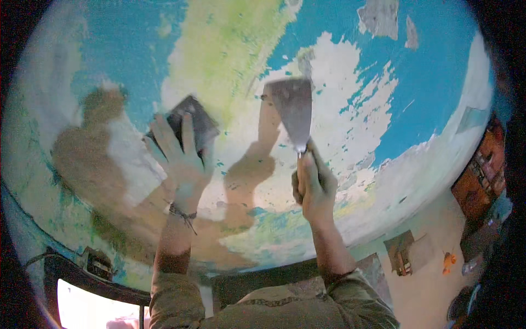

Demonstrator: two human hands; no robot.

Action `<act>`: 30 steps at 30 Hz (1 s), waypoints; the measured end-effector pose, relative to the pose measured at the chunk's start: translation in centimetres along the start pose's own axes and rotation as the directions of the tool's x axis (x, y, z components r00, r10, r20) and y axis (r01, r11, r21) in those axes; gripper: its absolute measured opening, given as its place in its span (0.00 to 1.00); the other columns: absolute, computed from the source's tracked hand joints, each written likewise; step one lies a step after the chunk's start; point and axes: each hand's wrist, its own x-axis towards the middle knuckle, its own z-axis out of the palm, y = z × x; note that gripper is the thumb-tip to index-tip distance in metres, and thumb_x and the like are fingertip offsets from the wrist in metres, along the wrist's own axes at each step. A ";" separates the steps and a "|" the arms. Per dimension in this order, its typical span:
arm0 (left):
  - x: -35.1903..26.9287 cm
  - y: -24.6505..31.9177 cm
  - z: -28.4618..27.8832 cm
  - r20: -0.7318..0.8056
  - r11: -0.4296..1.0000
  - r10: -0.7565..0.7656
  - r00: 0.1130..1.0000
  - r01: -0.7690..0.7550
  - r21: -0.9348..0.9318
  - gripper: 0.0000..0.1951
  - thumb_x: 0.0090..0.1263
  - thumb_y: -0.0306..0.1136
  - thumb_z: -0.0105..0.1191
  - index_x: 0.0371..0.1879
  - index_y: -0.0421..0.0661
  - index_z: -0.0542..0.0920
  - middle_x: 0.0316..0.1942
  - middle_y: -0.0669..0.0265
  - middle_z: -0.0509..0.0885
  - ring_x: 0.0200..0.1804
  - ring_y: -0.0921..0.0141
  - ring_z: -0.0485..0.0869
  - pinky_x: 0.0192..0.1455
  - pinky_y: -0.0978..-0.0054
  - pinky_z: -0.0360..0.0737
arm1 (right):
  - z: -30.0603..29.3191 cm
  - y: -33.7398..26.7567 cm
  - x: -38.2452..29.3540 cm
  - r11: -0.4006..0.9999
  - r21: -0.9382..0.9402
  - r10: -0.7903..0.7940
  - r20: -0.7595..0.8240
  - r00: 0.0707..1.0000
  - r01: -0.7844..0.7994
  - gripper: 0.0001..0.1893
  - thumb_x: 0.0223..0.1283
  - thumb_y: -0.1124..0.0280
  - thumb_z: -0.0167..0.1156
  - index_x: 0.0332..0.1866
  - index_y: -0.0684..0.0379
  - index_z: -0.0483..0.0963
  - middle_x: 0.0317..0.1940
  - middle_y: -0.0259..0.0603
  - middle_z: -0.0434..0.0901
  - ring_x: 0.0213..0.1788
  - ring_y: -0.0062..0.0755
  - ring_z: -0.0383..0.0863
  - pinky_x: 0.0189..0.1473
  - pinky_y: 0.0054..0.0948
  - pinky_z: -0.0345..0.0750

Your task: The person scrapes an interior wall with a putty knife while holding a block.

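A painted wall surface [271, 181] with blue, green and bare whitish patches spreads before me, its paint ragged at the edges. My left hand [181, 152] lies with fingers spread over a dark, flat, square-edged pad or sheet [197, 121], pressing it to the surface. In my right hand [318, 185] is a scraper with a wide metal blade [294, 103] and a wooden-looking handle [302, 172]. The blade's broad edge points up and is at or close to the surface; exact contact cannot be told. Shadows of my arms and the scraper fall on the surface.
A bright opening [98, 306] with a dark frame is at the lower left. At the lower right, a pale floor [423, 283] bears a dark flat item [398, 253] and a small orange object [448, 262]. Reddish-brown clutter [481, 177] stands at the right edge.
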 end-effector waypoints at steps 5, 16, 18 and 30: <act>2.6 -2.4 0.5 0.050 0.997 -0.074 0.996 0.074 0.005 0.35 0.71 0.58 0.50 0.74 0.57 0.66 0.76 0.41 0.56 0.77 0.42 0.56 0.73 0.30 0.47 | 1.5 0.2 0.1 0.988 0.096 0.132 -0.090 0.987 -0.124 0.22 0.77 0.58 0.51 0.68 0.58 0.70 0.17 0.25 0.67 0.11 0.11 0.57 0.12 0.17 0.55; 28.1 -7.8 0.8 0.043 0.955 -0.292 0.956 0.289 0.062 0.37 0.77 0.64 0.34 0.78 0.53 0.56 0.81 0.51 0.46 0.81 0.52 0.44 0.80 0.41 0.36 | 2.7 3.6 -5.0 0.986 0.134 0.104 -0.032 0.994 -0.099 0.18 0.75 0.62 0.54 0.62 0.61 0.70 0.17 0.27 0.66 0.12 0.14 0.61 0.12 0.19 0.57; 24.8 -6.8 -0.1 -0.124 0.991 -0.075 0.989 0.088 0.103 0.36 0.74 0.63 0.40 0.78 0.59 0.60 0.78 0.48 0.54 0.78 0.47 0.52 0.74 0.32 0.42 | 2.0 3.7 -5.6 0.964 0.179 0.217 -0.109 0.970 -0.195 0.18 0.75 0.63 0.54 0.62 0.61 0.71 0.17 0.27 0.66 0.12 0.14 0.61 0.12 0.19 0.56; 13.6 -0.8 3.0 -0.081 0.994 -0.039 0.996 0.047 0.103 0.37 0.72 0.62 0.45 0.76 0.56 0.63 0.75 0.41 0.60 0.75 0.40 0.57 0.68 0.23 0.44 | -4.9 5.9 -5.8 0.982 0.186 0.069 -0.223 0.972 -0.027 0.11 0.76 0.62 0.54 0.49 0.59 0.71 0.17 0.27 0.64 0.12 0.15 0.60 0.13 0.20 0.58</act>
